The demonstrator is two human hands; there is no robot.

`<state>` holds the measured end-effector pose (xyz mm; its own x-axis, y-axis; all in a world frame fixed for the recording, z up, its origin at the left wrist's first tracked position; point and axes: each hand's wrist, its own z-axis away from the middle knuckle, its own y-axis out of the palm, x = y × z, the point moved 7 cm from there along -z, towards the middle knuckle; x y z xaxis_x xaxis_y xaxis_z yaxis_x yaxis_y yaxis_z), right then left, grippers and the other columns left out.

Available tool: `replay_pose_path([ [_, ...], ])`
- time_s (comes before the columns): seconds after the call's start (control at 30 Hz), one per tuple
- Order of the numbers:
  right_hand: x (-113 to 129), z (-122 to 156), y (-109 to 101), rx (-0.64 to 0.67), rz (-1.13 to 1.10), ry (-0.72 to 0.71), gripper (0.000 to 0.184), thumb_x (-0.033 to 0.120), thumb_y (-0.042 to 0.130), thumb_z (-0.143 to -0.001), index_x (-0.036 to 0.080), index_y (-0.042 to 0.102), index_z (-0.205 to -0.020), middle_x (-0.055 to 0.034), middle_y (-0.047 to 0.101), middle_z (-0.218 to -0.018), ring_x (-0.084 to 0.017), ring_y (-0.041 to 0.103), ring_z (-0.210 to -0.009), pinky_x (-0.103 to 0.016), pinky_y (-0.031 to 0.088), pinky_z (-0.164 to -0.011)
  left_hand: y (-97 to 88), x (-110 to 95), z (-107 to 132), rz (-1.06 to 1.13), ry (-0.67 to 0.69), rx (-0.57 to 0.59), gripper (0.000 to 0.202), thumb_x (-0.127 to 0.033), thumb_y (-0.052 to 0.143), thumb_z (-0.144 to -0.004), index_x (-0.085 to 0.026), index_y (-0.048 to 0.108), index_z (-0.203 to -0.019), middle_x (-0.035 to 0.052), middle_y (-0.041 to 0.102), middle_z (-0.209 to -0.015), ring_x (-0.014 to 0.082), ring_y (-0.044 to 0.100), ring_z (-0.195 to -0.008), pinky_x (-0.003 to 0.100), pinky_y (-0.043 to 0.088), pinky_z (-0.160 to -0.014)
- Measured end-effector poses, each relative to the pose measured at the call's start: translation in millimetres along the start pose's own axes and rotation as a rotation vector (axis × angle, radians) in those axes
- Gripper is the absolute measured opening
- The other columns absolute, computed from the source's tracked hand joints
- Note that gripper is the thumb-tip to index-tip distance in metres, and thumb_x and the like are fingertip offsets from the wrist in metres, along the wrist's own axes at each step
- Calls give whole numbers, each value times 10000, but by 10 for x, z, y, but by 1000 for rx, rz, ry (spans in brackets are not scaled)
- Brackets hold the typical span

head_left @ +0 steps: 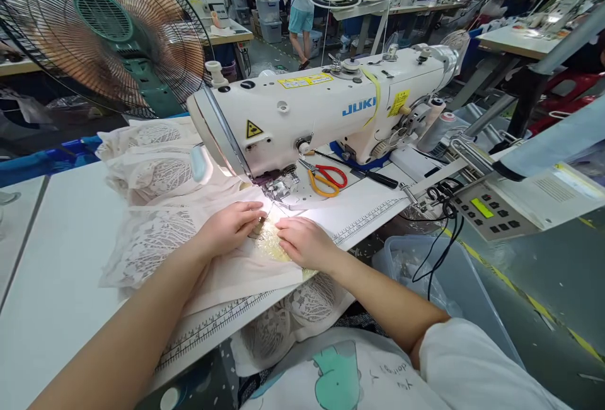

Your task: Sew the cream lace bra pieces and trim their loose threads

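A pale beige garment with lace panels (265,278) lies under the needle area of a white JUKI sewing machine (302,108). My left hand (231,227) is on its left side near the presser foot (278,191), fingers together and closed on the cloth. On the other side, my right hand (307,243) grips the edge of the same piece with bent fingers. A lit yellowish lace patch (271,240) shows between both hands. The fingertips partly cover the cloth. Scissors with red and orange handles (326,178) rest on the machine bed, beyond my right hand.
More lace garment pieces (161,174) pile up left of the machine; others (309,303) hang at the table's front edge. A large fan (104,32) stands at back left. A control box (491,208) and plastic bin (439,271) are right. A person (302,0) stands behind.
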<state>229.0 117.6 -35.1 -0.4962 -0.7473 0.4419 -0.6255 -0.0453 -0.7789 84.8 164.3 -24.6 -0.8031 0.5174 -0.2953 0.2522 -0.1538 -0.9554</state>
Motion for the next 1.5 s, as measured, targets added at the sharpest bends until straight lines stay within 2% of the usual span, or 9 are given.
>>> replay_pose_path([
  [0.5,3,7,-7,-29,11,2,133,175,549,-843,151,670,-892,-99,696,-1096,-242,622,-1082,-376,488,-943,-28,-67,33,-7,39,-13,489,-410,296,-903,-209,674,-1139,97,621,-1286,219,591,-1135,354,483,-962],
  [0.7,-1,13,-3,-27,7,-2,122,177,553,-839,157,667,-882,-101,693,-1100,-236,623,-1080,-367,489,-940,-39,-14,37,75,0,-15,476,-422,306,-904,-219,660,-1150,73,629,-1277,199,579,-1154,337,466,-995],
  [1.07,6,16,-13,-17,-11,1,144,177,530,-847,158,665,-893,-103,694,-1105,-239,623,-1080,-379,490,-947,-12,27,49,96,-25,15,466,-387,317,-887,-233,654,-1170,52,621,-1291,198,578,-1154,331,462,-991],
  [1.3,12,22,-9,-12,-26,1,182,181,492,-860,159,662,-920,-109,691,-1111,-233,620,-1083,-388,489,-954,45,44,67,40,56,13,466,-371,303,-901,-230,664,-1159,52,606,-1313,207,585,-1135,336,487,-948],
  [1.5,16,23,-8,-18,-39,7,188,189,476,-864,168,654,-922,-107,689,-1108,-229,618,-1071,-389,491,-946,95,-17,107,-137,151,31,431,-214,333,-897,-230,633,-1205,45,574,-1352,205,591,-1063,347,498,-912],
])
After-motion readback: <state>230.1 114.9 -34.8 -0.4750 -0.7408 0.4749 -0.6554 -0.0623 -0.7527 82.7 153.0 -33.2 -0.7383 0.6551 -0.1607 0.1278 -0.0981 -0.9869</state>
